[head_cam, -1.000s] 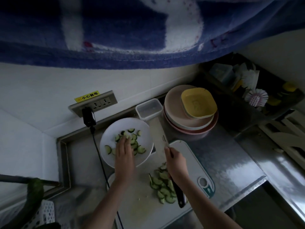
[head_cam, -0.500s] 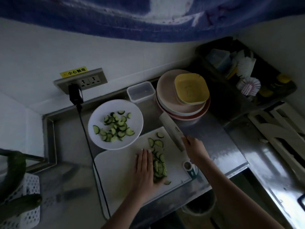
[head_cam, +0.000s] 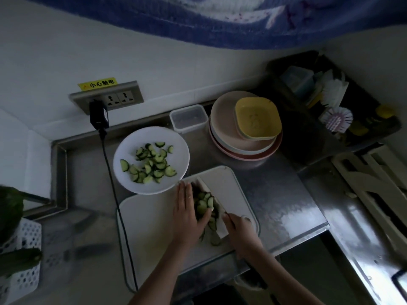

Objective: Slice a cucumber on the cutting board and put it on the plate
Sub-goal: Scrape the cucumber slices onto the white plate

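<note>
A white plate [head_cam: 132,181] at the back of the steel counter holds several cucumber slices [head_cam: 149,164]. In front of it lies the white cutting board [head_cam: 149,225] with a loose pile of slices [head_cam: 203,204]. My left hand [head_cam: 187,214] lies flat with its fingers together, pressed against the left side of the pile. My right hand [head_cam: 239,231] grips the handle of a broad knife [head_cam: 217,194], whose blade lies flat on the board against the pile's right side. The slices are squeezed between hand and blade.
A stack of pink plates with a yellow dish [head_cam: 256,121] and a clear box [head_cam: 188,117] stand behind the board. A black cable [head_cam: 114,190] runs from the wall socket past the board's left edge. A white basket with whole cucumbers [head_cam: 19,258] sits at the left.
My right hand swung the knife in from the board's right edge against the slices. My left hand pushed the pile toward the blade. One second ago the left hand was over the plate.
</note>
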Available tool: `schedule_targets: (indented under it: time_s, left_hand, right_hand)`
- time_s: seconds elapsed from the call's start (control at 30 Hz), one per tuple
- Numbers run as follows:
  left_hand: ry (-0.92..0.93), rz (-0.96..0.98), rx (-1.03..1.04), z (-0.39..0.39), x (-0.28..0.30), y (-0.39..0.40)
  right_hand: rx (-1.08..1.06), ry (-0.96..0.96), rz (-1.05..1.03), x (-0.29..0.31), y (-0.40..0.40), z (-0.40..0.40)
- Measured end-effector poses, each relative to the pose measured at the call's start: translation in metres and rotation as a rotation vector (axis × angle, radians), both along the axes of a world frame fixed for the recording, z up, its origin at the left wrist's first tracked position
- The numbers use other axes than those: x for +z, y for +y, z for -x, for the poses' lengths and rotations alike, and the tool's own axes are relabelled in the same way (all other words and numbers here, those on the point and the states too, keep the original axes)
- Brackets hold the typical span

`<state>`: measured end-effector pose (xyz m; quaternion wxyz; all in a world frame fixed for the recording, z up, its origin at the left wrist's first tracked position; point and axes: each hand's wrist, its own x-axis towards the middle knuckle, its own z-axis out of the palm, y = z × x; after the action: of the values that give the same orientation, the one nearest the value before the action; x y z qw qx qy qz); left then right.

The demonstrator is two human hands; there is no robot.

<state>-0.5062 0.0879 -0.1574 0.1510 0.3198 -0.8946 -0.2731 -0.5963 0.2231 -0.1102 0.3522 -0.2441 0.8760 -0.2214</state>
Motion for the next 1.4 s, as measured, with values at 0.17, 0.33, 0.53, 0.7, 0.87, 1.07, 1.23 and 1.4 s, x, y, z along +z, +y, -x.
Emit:
schedule_targets:
  time_s: [0.17,0.33,0.53,0.7,0.87,1.07,1.23,1.4]
  left_hand:
    - [0.012,-0.125,0.079,0.016,0.006,0.009]
    - [0.042,-0.121,0.062,0.023,0.008,0.007]
    - [0.149,-0.05,-0.006,0.043,0.039,-0.02]
    - [0.161,-0.024,0.081,0.055,0.065,-0.091]
    - [0.102,-0.084,0.164,0.045,0.054,-0.149]
    - [-0.102,-0.039,0.23,0.018,0.024,-0.178]
    - [-0.08,0.119,0.222,0.016,0.034,-0.178]
    - [0.076,0.182,0.239,0.028,0.058,-0.167]
  right_hand:
    - [-0.082,-0.029,0.056,-0.006,-0.005,-0.031]
    - [-0.189,-0.05,0.133,-0.002,-0.007,-0.032]
    - [-0.276,-0.09,0.235,0.016,-0.029,-0.024]
    - [-0.17,-0.108,0.317,0.04,-0.107,-0.007]
    - [-0.147,-0.161,0.324,0.03,-0.168,-0.008]
    - [-0.189,-0.141,0.249,0.024,-0.176,-0.002]
    - [-0.165,-0.047,0.27,0.028,-0.175,0.0]
    - [-0.213,-0.037,0.277,0.033,-0.173,-0.003]
